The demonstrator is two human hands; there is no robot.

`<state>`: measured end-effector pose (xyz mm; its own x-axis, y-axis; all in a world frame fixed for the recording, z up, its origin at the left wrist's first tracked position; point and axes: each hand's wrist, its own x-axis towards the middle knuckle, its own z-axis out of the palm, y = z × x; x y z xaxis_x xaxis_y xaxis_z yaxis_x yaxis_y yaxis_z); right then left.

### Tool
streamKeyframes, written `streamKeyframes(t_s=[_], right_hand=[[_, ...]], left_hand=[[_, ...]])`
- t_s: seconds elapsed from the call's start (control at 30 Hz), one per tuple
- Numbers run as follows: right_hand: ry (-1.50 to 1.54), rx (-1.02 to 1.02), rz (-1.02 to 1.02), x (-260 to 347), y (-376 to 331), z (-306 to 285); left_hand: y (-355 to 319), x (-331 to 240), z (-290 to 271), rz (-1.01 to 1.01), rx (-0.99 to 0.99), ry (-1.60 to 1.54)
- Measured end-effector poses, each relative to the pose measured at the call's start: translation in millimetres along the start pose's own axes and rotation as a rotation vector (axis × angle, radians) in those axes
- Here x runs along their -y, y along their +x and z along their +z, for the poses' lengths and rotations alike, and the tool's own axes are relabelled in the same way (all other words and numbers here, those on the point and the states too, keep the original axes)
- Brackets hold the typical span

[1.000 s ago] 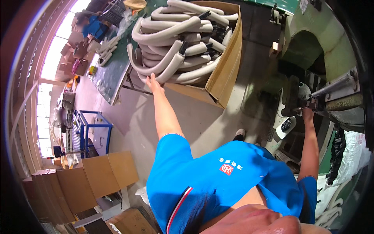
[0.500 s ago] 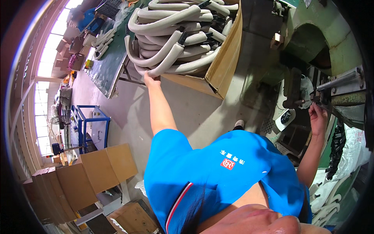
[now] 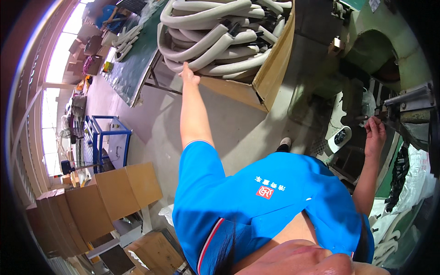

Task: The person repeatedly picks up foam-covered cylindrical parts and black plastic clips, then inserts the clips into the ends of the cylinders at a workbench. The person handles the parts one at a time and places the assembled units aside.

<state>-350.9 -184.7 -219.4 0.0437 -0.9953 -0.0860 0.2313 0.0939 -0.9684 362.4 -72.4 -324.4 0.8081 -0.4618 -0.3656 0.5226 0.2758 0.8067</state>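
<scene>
My left hand (image 3: pixel 190 75) reaches out to a cardboard box (image 3: pixel 238 91) heaped with bent tubes in pale grey foam sleeves. It is closed at the bend of a grey foam-covered tube (image 3: pixel 208 56) on the near side of the heap; some fingers are hidden against it. Several tubes show black ends. Over on the right, my right hand (image 3: pixel 375 132) is raised beside the metal arm (image 3: pixel 409 97) of a green machine (image 3: pixel 389 27). Its fingertips are pinched together near a small rod, and what lies between them is too small to make out.
A green-topped table (image 3: pixel 133 68) with more foam tubes stands beyond the box. To the left are a blue metal frame cart (image 3: pixel 109 132) and upright cardboard sheets (image 3: pixel 107 197). A white pedal-like part (image 3: pixel 340 139) lies low by the machine. More tubes (image 3: pixel 389 240) are at lower right.
My left hand has pushed farther out toward the box, and the tube at it has shifted deeper into the heap. My right hand stays near the machine arm, fingers still pinched.
</scene>
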Motion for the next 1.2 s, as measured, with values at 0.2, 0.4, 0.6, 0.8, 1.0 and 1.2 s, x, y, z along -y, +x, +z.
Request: streamKeyframes(t_s=[0.2,0.4,0.6,0.8,1.0,1.2], right_hand=[[0.108,-0.123,-0.116,-6,5,6],[0.106,-0.187,-0.163,-10,2,4],[0.112,-0.228,-0.145,-13,3,14],[0.088,-0.18,-0.081,0,3,20],[0.165,-0.02,-0.104,2,0,3],[0.007,-0.016,-0.069,2,8,10]], left_hand=[[15,0,-31,0.007,-0.108,0.29],[-6,13,6,-0.07,-0.359,0.78],[10,0,9,-0.079,-0.36,1.121],[-25,-19,-26,-0.065,-0.094,1.153],[-90,10,3,0.095,-0.092,0.501],[-124,12,-11,-0.072,0.025,0.177]])
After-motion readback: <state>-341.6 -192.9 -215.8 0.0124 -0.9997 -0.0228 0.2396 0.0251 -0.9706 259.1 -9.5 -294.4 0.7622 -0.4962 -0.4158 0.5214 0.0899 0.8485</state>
